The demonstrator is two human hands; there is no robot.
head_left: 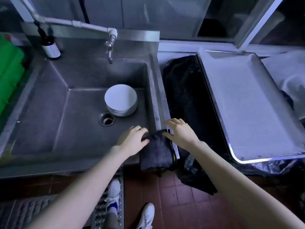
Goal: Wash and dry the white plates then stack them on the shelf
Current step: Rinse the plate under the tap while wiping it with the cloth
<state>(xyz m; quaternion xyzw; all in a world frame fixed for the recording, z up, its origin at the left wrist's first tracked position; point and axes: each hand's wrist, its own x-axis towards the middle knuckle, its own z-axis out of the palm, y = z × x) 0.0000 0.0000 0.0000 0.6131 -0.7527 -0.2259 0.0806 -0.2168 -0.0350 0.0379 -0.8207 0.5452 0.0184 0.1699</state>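
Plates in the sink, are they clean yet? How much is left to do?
Nothing looks done yet: the white plates sit stacked in the sink by the drain, and no water runs from the tap. In hand: the left hand grips the dark cloth draped over the sink's rim; the right hand touches it. Washing, drying and stacking all remain.

Green container (9, 68) partly beyond left edge
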